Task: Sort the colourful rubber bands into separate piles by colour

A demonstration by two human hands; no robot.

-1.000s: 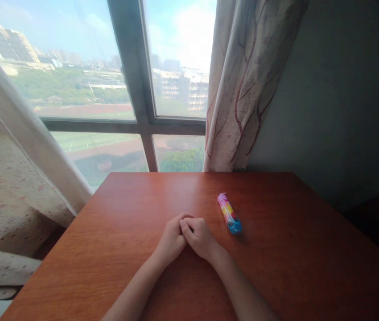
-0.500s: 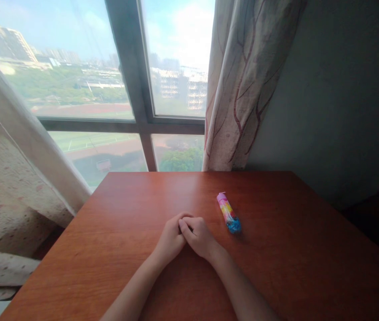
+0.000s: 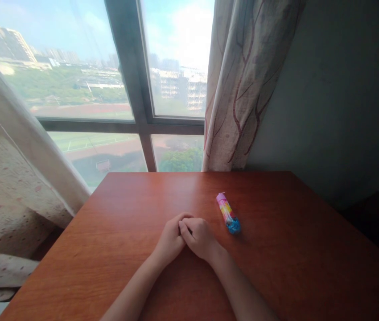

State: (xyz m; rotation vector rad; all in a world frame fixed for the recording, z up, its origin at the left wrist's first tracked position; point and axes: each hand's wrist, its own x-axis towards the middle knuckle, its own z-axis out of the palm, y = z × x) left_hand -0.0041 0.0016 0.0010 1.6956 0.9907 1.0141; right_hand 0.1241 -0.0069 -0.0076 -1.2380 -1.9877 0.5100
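Note:
My left hand [image 3: 172,236] and my right hand [image 3: 201,236] are clasped together on the brown wooden table [image 3: 85,263]. Their fingers are closed around each other, and many of them are hidden in the clasp. No object shows between them. To the right of my right hand, apart from it, lies a small tube-shaped packet [image 3: 227,211]. It is pink at the far end, yellow and red in the middle, with a crumpled blue near end. What it contains cannot be seen.
Behind the table is a window with a dark frame [image 3: 139,127]. A patterned curtain [image 3: 239,89] hangs right of it, and another curtain [image 3: 12,178] hangs at the left. A grey wall [image 3: 336,102] rises beyond the table's right side.

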